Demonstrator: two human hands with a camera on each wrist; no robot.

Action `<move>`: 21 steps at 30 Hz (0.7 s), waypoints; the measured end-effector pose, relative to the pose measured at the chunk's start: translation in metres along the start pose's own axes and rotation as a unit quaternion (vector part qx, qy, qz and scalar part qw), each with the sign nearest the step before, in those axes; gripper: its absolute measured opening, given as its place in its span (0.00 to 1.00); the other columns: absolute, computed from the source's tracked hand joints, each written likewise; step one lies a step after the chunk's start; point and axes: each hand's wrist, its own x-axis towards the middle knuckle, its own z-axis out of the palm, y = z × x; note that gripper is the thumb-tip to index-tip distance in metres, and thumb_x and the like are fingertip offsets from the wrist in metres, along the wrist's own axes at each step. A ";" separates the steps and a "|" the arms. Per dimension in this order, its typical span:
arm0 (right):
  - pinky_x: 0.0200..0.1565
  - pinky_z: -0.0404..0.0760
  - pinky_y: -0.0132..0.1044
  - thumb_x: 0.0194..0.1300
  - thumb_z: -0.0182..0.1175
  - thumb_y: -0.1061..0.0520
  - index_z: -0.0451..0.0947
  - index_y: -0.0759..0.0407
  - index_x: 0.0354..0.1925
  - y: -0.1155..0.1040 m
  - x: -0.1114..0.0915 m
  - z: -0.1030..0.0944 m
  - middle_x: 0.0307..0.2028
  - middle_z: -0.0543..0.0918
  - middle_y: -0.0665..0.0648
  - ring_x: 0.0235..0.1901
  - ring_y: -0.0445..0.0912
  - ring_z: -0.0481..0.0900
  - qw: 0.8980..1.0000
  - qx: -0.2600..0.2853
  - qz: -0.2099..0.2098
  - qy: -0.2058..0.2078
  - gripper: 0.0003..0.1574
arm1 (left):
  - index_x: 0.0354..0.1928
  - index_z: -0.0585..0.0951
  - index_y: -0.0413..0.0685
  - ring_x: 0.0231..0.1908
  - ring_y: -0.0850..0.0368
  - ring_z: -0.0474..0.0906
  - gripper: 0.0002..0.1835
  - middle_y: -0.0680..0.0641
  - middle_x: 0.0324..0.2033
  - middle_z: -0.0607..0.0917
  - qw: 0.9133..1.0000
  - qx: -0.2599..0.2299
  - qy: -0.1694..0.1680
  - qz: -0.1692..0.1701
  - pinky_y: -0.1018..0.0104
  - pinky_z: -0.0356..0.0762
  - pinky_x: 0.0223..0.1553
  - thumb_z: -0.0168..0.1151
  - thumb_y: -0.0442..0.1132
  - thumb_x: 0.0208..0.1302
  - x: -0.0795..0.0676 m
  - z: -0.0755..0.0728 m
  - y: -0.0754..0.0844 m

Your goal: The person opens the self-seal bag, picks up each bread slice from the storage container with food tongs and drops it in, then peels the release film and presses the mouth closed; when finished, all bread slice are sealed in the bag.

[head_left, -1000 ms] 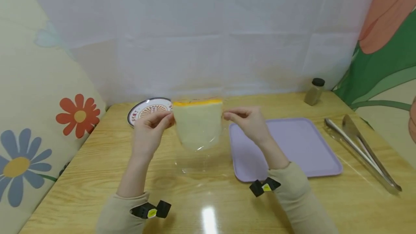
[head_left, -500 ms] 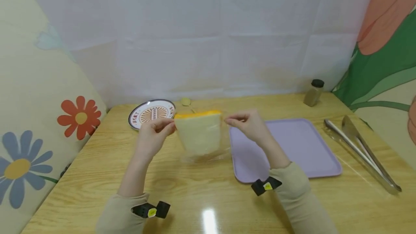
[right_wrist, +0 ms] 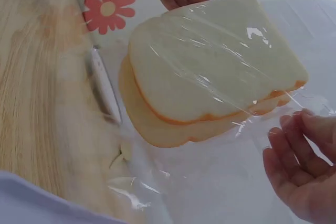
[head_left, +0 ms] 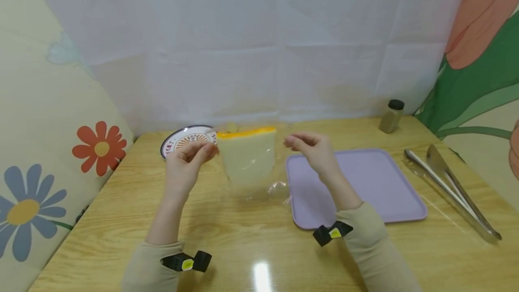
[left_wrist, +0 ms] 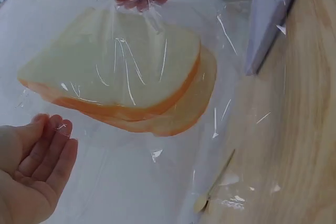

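Observation:
Both hands hold up a clear plastic bag (head_left: 277,187) with slices of bread (head_left: 248,159) inside, pale with orange crust. My left hand (head_left: 184,166) pinches the plastic to the left of the bread, thumb against fingertips. On the other side, the right hand (head_left: 318,154) pinches the plastic a little away from the crust. Two overlapping slices, the front bread slice (right_wrist: 220,61) covering most of the one behind, show in the right wrist view. In the left wrist view, film runs taut in creases over the bread (left_wrist: 121,61).
A lilac tray (head_left: 377,188) lies beneath the right forearm, with metal tongs (head_left: 450,188) to its right. The left hand partly covers a patterned plate (head_left: 188,136) at the back left. A small yellowish spoon (left_wrist: 212,187) is behind the bag. A black-capped jar (head_left: 391,117) stands back right.
The bagged bread dipped lower and has come back up, its lower plastic swinging. The right hand has shifted slightly to the right. Both hands keep their pinch.

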 end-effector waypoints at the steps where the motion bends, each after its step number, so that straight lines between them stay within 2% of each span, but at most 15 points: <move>1: 0.43 0.83 0.33 0.64 0.59 0.63 0.79 0.75 0.43 -0.002 0.000 0.001 0.31 0.88 0.52 0.32 0.38 0.83 0.999 0.027 -0.011 0.013 0.14 | 0.33 0.83 0.43 0.30 0.70 0.82 0.05 0.61 0.25 0.86 0.999 -0.027 0.011 0.012 0.76 0.82 0.37 0.59 0.30 0.62 0.000 0.001 0.002; 3: 0.42 0.83 0.32 0.63 0.59 0.64 0.78 0.76 0.43 -0.006 -0.001 0.003 0.28 0.86 0.44 0.30 0.37 0.83 0.997 0.059 -0.029 0.033 0.14 | 0.31 0.84 0.49 0.29 0.68 0.82 0.08 0.60 0.25 0.86 0.998 -0.056 0.024 0.036 0.76 0.82 0.36 0.60 0.28 0.61 -0.002 0.003 0.006; 5: 0.40 0.83 0.30 0.63 0.59 0.66 0.78 0.78 0.42 -0.009 -0.002 0.005 0.25 0.85 0.39 0.29 0.36 0.82 0.995 0.073 -0.047 0.046 0.13 | 0.30 0.84 0.51 0.28 0.68 0.82 0.10 0.58 0.24 0.86 0.996 -0.067 0.033 0.051 0.76 0.82 0.35 0.60 0.27 0.60 -0.003 0.004 0.009; 11: 0.39 0.84 0.29 0.61 0.59 0.70 0.77 0.82 0.39 -0.011 -0.002 0.008 0.24 0.85 0.37 0.28 0.34 0.83 0.989 0.093 -0.092 0.066 0.11 | 0.31 0.84 0.47 0.29 0.68 0.83 0.09 0.58 0.26 0.87 0.992 -0.085 0.053 0.073 0.75 0.83 0.35 0.61 0.25 0.59 -0.005 0.007 0.012; 15: 0.39 0.83 0.28 0.60 0.59 0.70 0.77 0.82 0.39 -0.010 -0.003 0.010 0.25 0.85 0.36 0.29 0.34 0.83 0.986 0.098 -0.107 0.079 0.11 | 0.32 0.85 0.43 0.30 0.66 0.84 0.08 0.55 0.27 0.87 0.983 -0.117 0.057 0.131 0.75 0.83 0.37 0.60 0.25 0.59 -0.006 0.008 0.012; 16: 0.38 0.83 0.28 0.60 0.59 0.70 0.77 0.82 0.39 -0.010 -0.003 0.011 0.25 0.85 0.37 0.29 0.34 0.83 0.986 0.099 -0.109 0.082 0.11 | 0.32 0.84 0.40 0.30 0.65 0.84 0.07 0.55 0.27 0.87 0.980 -0.123 0.058 0.144 0.75 0.83 0.37 0.60 0.24 0.59 -0.006 0.009 0.012; 18: 0.37 0.83 0.28 0.60 0.60 0.69 0.78 0.80 0.38 -0.010 -0.003 0.012 0.26 0.87 0.43 0.29 0.35 0.83 0.987 0.086 -0.109 0.080 0.11 | 0.32 0.84 0.37 0.29 0.66 0.83 0.05 0.56 0.27 0.87 0.981 -0.113 0.066 0.143 0.76 0.82 0.36 0.61 0.25 0.59 -0.006 0.011 0.012; 21: 0.35 0.82 0.27 0.59 0.62 0.67 0.81 0.76 0.37 -0.007 -0.004 0.012 0.30 0.88 0.58 0.30 0.37 0.83 0.994 0.031 -0.095 0.048 0.10 | 0.34 0.83 0.31 0.26 0.70 0.81 0.04 0.62 0.25 0.85 0.991 -0.043 0.070 0.102 0.79 0.81 0.33 0.62 0.26 0.59 -0.006 0.015 0.010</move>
